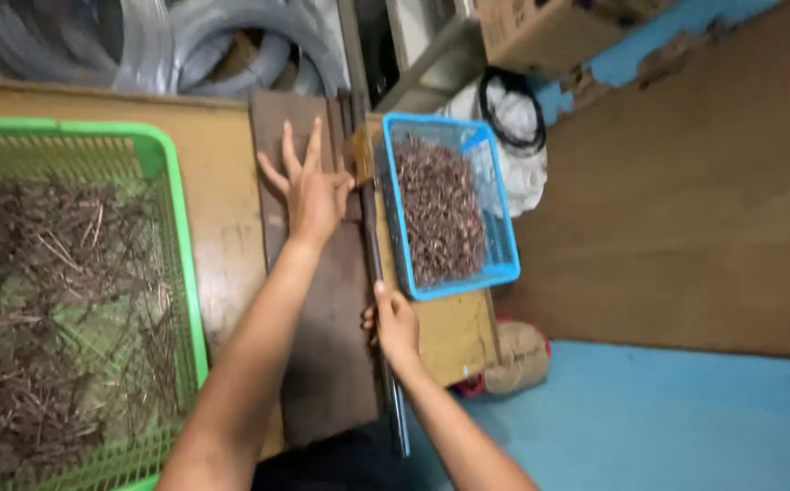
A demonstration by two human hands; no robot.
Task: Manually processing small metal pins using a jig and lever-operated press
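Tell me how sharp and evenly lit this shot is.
Head view: soft throughout, with motion blur smearing the green basket contents and the wire coils; the left hand and right hand are fairly clear. Light is dim and warm, darker at the top, with no glare or hard shadows.

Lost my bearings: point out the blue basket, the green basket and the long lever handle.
blue basket (497, 205): head view, right wall.
green basket (177, 195): head view, right rim.
lever handle (370, 232): head view, bare shaft between the hands.
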